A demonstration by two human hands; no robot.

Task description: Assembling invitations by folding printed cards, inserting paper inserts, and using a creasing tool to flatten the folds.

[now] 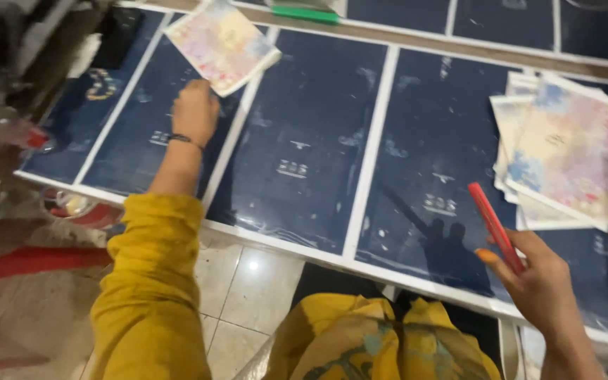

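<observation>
On the table point(367, 32) lie big dark blue sheets point(304, 141) side by side, with white strips between them. At the far left of the table, the left hand point(193, 111) reaches out and holds a pale card point(221, 43) with soft pink, blue and yellow marks. The hand grips the card by its near edge, and the fingers are curled shut on it. The card is lifted a bit and tilted. A dark band point(186, 139) sits on that wrist, and a yellow sleeve point(150, 281) covers the arm. Near the right end of the table, the right hand point(540, 281) hangs just over the near edge. It holds a thin red tool point(494, 225) that points up and to the left. The thumb and fingers are pinched tight on the low end of the tool. Just past that hand, on the right side of the table, rests a pile point(564, 155) of more pale cards with the same soft marks, some sticking out at the sides. Below the near edge of the table there are pale floor tiles point(248, 288). To the left of the table stands something red point(15, 267), and it is too blurry to tell what it is.
</observation>
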